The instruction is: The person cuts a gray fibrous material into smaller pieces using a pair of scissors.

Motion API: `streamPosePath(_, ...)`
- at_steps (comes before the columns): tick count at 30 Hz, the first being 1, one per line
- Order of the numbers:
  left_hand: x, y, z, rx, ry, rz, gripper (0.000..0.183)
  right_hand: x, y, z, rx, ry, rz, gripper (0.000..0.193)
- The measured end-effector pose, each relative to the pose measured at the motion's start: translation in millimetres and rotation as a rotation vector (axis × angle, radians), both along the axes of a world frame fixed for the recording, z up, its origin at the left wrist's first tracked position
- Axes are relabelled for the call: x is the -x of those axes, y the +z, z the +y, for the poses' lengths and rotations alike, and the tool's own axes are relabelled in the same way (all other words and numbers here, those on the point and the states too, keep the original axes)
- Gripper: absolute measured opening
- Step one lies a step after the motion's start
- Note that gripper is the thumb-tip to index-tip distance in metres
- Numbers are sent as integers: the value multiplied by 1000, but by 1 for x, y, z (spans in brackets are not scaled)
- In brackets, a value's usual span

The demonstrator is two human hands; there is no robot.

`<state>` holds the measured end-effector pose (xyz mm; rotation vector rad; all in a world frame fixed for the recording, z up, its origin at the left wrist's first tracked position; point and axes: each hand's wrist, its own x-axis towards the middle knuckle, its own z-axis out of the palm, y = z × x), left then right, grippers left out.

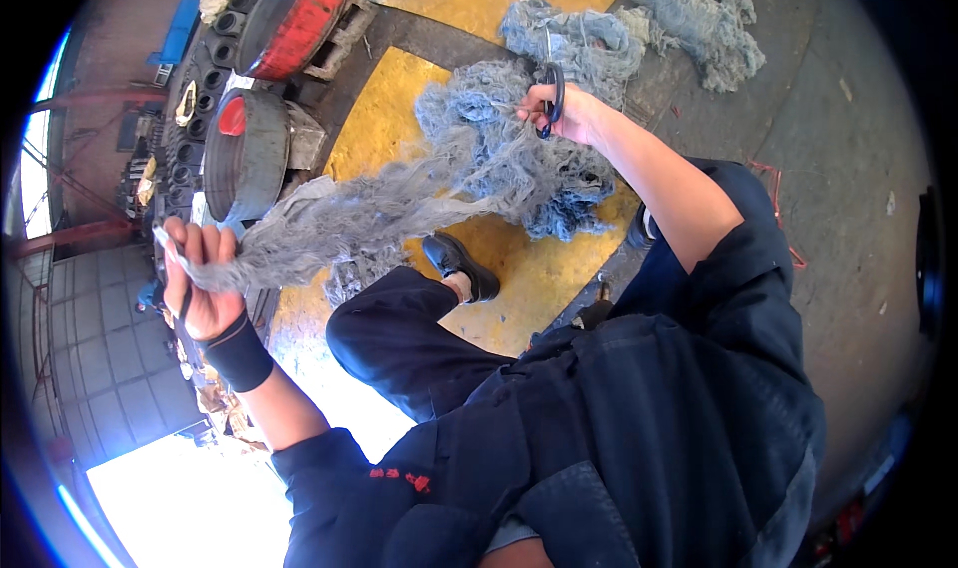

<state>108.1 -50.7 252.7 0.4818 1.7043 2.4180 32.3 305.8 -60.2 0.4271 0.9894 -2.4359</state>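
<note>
The hands are both occupied: the left hand (208,279) grasps one end of a grey fibre strip (364,214), and the right hand (567,114) grips a pair of scissors (555,97), its fingertips right against the tangled blue-grey fibre heap (479,99). Whether those fingertips also pinch some strands cannot be told.

Taking the heap as the landmark, the left hand is well out to its left and nearer the wearer, while the right hand is at its right part. The strip bridges the space between the hands; its long axis runs slantwise from the left fingers, rightward and away from the wearer, into the heap, where its far end merges with the mass. The left hand is the nearer one, being in contact with the strip; the right hand is apart from the strip's clear run and close to its heap end. The scissor blades point away from the wearer, past the heap's right side, rather than along the strip; how far they are parted is unclear.

The strip looks loose and wispy, narrow at the held end and broader toward the heap, with frayed edges and some flatter, cloth-like patches. The heap is bluer and more matted. A yellow floor sheet (389,89) shows beneath and around it, a grey metal ring (244,154) stands to its left, and another fibre pile (699,29) lies beyond it to the right.
</note>
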Motion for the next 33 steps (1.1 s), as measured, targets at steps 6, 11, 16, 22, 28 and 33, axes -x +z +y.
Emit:
streamPosePath(6, 18, 18, -6, -10, 85, -18, 15, 1, -4, 14, -669, 94, -67, 51)
streamPosePath(11, 20, 23, -3, 20, 73, -8, 16, -7, 11, 8, -1296, 332, 290, 54)
streamPosePath(16, 32, 16, 4, 191, 306, 10, 19, -17, 18, 12, -1679, 262, 278, 31)
streamPosePath(22, 93, -26, -80, 606, 553, 40, 30, 2, 14, 58, -1564, -58, 23, 32)
streamPosePath(28, 128, -110, -311, 609, 1101, -318, 34, 12, 48, 145, -541, -1128, -158, 13)
streamPosePath(33, 139, -170, -341, 457, 1052, -475, 39, -3, 54, 229, -242, -1481, -15, 20)
